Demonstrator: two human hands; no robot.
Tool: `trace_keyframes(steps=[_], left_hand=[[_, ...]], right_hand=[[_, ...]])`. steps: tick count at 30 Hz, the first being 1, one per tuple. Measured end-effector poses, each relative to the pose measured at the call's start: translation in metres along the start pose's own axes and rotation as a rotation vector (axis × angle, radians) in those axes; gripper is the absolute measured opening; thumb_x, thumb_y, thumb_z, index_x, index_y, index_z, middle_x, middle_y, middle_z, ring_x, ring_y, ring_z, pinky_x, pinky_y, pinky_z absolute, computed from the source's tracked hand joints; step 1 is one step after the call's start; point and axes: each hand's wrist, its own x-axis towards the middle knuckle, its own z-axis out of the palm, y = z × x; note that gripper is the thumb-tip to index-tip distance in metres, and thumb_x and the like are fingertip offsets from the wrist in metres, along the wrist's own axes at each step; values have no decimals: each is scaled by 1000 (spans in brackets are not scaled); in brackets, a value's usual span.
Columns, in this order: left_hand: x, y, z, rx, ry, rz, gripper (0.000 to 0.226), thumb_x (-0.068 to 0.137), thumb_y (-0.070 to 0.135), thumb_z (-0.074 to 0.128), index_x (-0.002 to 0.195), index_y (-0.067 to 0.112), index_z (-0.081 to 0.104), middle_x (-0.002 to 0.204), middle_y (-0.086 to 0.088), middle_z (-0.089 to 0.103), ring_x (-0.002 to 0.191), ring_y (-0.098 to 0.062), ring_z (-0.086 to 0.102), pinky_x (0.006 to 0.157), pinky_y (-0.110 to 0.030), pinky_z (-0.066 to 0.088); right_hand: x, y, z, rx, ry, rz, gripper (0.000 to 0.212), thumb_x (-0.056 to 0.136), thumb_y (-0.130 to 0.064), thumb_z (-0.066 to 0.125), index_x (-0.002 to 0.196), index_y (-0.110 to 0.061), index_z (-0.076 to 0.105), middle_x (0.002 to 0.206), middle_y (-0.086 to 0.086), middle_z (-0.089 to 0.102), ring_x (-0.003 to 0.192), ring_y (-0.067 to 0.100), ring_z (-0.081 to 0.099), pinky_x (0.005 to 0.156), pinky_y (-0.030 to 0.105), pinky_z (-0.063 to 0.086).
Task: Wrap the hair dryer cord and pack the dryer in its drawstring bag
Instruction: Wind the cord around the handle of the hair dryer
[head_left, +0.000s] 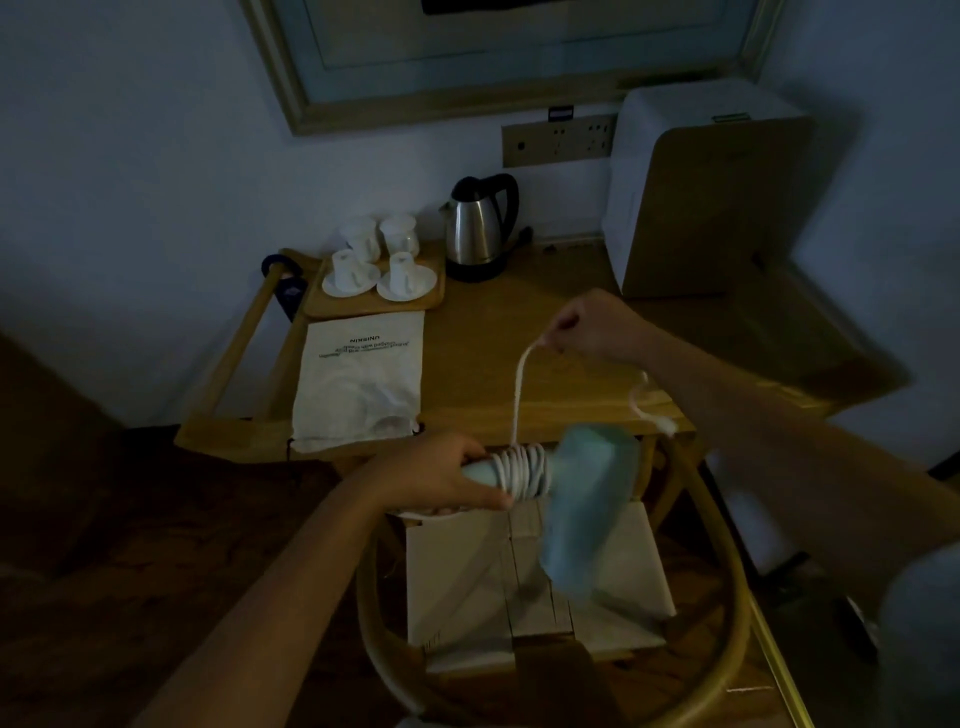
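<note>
While the left hand (457, 475) grips the dryer (566, 488), the right hand (582, 327) pinches its cord (519, 395) above.

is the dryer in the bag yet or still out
Out. The left hand holds the dryer over the chair; the bag lies flat on the table.

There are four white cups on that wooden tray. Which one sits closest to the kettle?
The back right cup. It stands beside the kettle, while the back left cup and the two front cups on saucers sit farther away.
</note>
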Motion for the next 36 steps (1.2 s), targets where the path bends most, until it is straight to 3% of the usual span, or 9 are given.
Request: trace_keyframes(steps=[6, 11, 15, 17, 21, 25, 28, 32, 36], left_hand=[[23, -13, 21, 6, 193, -151, 39, 74, 43, 72, 97, 13, 63, 80, 2, 60, 59, -1, 51, 50, -14, 41], [32, -34, 18, -207, 373, -246, 39, 77, 46, 68, 63, 12, 55, 50, -4, 52, 40, -11, 46, 41, -19, 38], [27, -36, 11, -356, 463, -259, 33, 82, 41, 64, 64, 15, 55, 57, -3, 54, 39, -7, 51, 39, -16, 40], [23, -37, 8, -424, 473, -288, 31, 85, 42, 60, 66, 18, 55, 63, -4, 55, 38, -1, 56, 39, -12, 42], [17, -44, 5, -579, 524, -300, 27, 84, 42, 61, 69, 20, 60, 77, -8, 63, 76, -21, 61, 76, -35, 51], [9, -41, 6, -1010, 430, -252, 25, 89, 29, 59, 74, 10, 62, 51, -3, 58, 41, -11, 50, 40, -20, 37], [8, -40, 8, -1341, 317, -151, 30, 92, 31, 50, 81, 5, 58, 49, -4, 55, 34, -10, 45, 33, -13, 31], [7, -34, 3, -1314, 345, -43, 35, 81, 41, 56, 77, 5, 55, 46, -5, 50, 32, -9, 41, 31, -14, 30], [4, -32, 1, -1280, 401, 3, 31, 79, 39, 58, 84, 8, 60, 54, -5, 55, 36, -10, 44, 32, -15, 32]], right_hand=[[-30, -61, 10, -423, 60, -253, 17, 91, -21, 54, 99, -12, 66, 98, 6, 66, 87, 17, 61, 77, 31, 53], [-64, -67, 36, -669, 95, -431, 17, 92, -17, 48, 89, -8, 62, 92, 9, 63, 83, 21, 60, 65, 33, 43], [-76, -49, 54, -730, 70, -358, 15, 90, -12, 51, 99, -7, 61, 97, 12, 64, 86, 29, 65, 58, 32, 49], [-86, -39, 66, -697, 15, -287, 21, 89, -15, 54, 108, -8, 57, 103, 13, 64, 88, 31, 65, 65, 41, 56], [-94, -24, 83, -627, 2, -280, 27, 93, -17, 48, 118, -10, 53, 111, 13, 62, 98, 30, 64, 78, 41, 54], [-86, -9, 89, -462, 175, -259, 24, 95, -21, 43, 105, -13, 63, 93, 8, 66, 84, 24, 64, 67, 34, 52], [-88, 1, 101, -128, 190, -255, 20, 94, -19, 48, 92, -10, 66, 75, 4, 63, 60, 10, 53, 54, 25, 36], [-104, -2, 127, 95, 236, -398, 21, 91, -17, 49, 102, -12, 67, 84, 1, 67, 71, 1, 53, 60, 9, 36], [-111, -3, 138, 58, 183, -522, 27, 91, -19, 45, 112, -16, 61, 88, 6, 67, 78, 11, 59, 65, 22, 45]])
